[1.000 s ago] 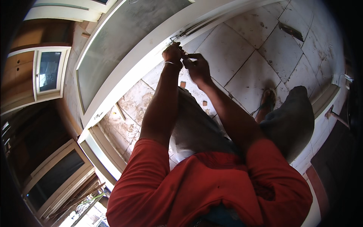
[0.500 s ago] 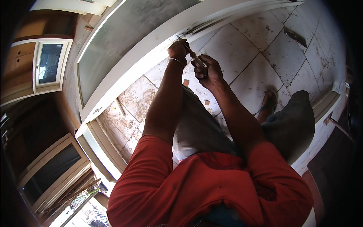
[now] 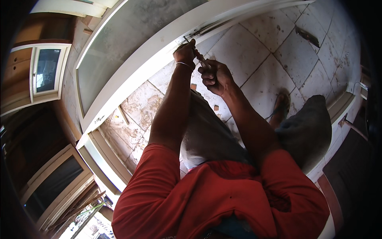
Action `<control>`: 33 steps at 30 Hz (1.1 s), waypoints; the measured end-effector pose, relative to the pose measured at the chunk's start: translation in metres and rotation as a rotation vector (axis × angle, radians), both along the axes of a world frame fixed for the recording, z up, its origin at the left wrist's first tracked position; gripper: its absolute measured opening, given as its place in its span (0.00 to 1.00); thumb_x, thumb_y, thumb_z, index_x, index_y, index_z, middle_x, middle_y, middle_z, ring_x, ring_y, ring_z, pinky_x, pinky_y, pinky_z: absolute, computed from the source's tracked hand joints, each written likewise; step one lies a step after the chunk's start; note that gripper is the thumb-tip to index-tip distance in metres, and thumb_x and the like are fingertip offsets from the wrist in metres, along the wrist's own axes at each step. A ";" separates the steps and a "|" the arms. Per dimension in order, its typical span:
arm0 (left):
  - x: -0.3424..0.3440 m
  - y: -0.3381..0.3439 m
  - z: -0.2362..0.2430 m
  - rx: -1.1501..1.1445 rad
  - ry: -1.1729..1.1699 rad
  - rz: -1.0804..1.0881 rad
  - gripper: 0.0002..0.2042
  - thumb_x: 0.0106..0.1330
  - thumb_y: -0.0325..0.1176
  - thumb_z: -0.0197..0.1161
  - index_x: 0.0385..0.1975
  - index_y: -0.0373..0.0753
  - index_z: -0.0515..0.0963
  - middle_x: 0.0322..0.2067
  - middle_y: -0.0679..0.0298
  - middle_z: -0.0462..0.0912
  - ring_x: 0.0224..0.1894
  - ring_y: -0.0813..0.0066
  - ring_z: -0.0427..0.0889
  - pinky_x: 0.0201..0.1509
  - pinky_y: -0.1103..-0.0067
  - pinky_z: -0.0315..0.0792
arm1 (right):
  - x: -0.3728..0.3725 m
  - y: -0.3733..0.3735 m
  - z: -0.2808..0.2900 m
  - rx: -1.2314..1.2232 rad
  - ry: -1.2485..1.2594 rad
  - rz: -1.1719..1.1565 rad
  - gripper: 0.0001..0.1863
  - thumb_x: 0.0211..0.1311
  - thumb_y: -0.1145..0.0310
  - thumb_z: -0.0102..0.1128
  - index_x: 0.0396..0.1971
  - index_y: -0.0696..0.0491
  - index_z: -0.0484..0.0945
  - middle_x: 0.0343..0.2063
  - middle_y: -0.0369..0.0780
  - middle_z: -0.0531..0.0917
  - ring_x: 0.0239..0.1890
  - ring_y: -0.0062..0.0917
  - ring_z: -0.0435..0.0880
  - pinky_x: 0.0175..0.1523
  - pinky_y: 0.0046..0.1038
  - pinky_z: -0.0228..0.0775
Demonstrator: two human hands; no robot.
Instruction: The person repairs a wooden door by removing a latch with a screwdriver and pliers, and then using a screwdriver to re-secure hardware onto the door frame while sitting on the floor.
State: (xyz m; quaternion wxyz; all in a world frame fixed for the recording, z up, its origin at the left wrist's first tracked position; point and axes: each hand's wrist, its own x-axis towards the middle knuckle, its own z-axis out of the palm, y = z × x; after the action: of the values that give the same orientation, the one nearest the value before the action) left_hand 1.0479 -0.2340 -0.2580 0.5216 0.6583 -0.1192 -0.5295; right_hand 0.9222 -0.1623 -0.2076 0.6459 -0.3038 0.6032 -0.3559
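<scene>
Both my hands are on one slim tool, which looks like a screwdriver (image 3: 205, 63), at the inner edge of a white frame (image 3: 147, 59). My left hand (image 3: 185, 52) is closed around its front part, by the frame. A thin metal tip shows just past these fingers, at a dark slot in the frame; whether it touches is too small to tell. Nearer to me, my right hand (image 3: 217, 76) has its fingers curled round the pale handle end. That grip covers part of the handle.
A grey pane (image 3: 131, 36) fills the frame's far side. Dirty white floor tiles (image 3: 254, 47) lie below, with a dark flat piece (image 3: 307, 36), small brown chips (image 3: 216, 107) and a thin strip (image 3: 124, 115). My sandalled foot (image 3: 281, 105) stands on the right. Wooden cabinets and frames (image 3: 55, 179) are leftward.
My right hand's fingers have shifted round the handle, with the thumb less stretched out. The left hand keeps its hold at the frame. The whole view has moved slightly.
</scene>
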 end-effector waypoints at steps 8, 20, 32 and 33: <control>-0.007 -0.004 0.001 -0.062 0.095 -0.067 0.09 0.69 0.31 0.59 0.32 0.32 0.79 0.23 0.59 0.78 0.24 0.70 0.78 0.25 0.76 0.72 | -0.003 0.009 -0.019 -0.264 -0.004 -0.058 0.14 0.65 0.61 0.60 0.44 0.54 0.76 0.29 0.42 0.82 0.23 0.23 0.78 0.27 0.27 0.71; 0.019 -0.005 -0.003 0.045 -0.215 -0.115 0.11 0.67 0.31 0.66 0.24 0.33 0.77 0.19 0.59 0.78 0.17 0.66 0.77 0.19 0.71 0.72 | 0.018 0.014 0.006 0.125 -0.223 -0.172 0.21 0.63 0.61 0.65 0.51 0.56 0.75 0.29 0.43 0.82 0.24 0.25 0.79 0.29 0.28 0.73; 0.007 -0.005 -0.007 -0.084 0.130 0.048 0.06 0.67 0.26 0.56 0.32 0.31 0.77 0.22 0.59 0.78 0.21 0.66 0.78 0.24 0.72 0.74 | 0.001 0.016 -0.017 0.270 -0.877 -0.168 0.16 0.65 0.61 0.61 0.47 0.55 0.76 0.31 0.37 0.76 0.23 0.18 0.71 0.26 0.22 0.66; 0.003 -0.006 -0.004 -0.057 0.106 0.012 0.06 0.69 0.27 0.54 0.33 0.32 0.77 0.24 0.59 0.78 0.23 0.66 0.78 0.26 0.73 0.75 | -0.001 0.016 -0.017 0.307 -0.989 -0.205 0.16 0.65 0.61 0.61 0.47 0.54 0.76 0.29 0.37 0.75 0.22 0.17 0.69 0.25 0.22 0.65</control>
State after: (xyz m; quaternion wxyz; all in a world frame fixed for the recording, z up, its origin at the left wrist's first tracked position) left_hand 1.0514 -0.2396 -0.2619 0.5489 0.6149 -0.1027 -0.5568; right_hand 0.9215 -0.1467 -0.2243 0.8523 0.0593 0.2981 -0.4256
